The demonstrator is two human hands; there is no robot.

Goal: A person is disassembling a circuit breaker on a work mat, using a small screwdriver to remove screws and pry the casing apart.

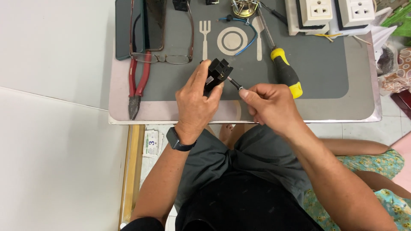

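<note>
A small table (pixel 107 102) with a metal rim stands against a pale wall, its top covered by a grey mat (pixel 325 72) printed with a white fork, plate and knife. The person sits at the near edge, knees under it.

The left hand (pixel 195 100) is closed around a small black plastic block (pixel 217 72), holding it just above the mat near the middle of the near edge; the thumb and fingers wrap its lower part while its notched top stays visible. The right hand (pixel 267 102) pinches a thin dark tool (pixel 235 83) between thumb and forefinger, grip narrow, with the tool's tip touching the side of the block.

Just beyond the right hand lies a yellow-and-black screwdriver (pixel 284 70), its shaft pointing toward the far edge. At the left edge lie red-handled pliers (pixel 137 85), nose toward the near edge. Beside them, toward the far left corner, rest a dark phone (pixel 124 28) and a pair of glasses (pixel 165 53). At the far right corner stand two white socket blocks (pixel 334 13). A blue wire (pixel 250 36) curls over the printed plate. A dark watch (pixel 177 140) sits on the left wrist
</note>
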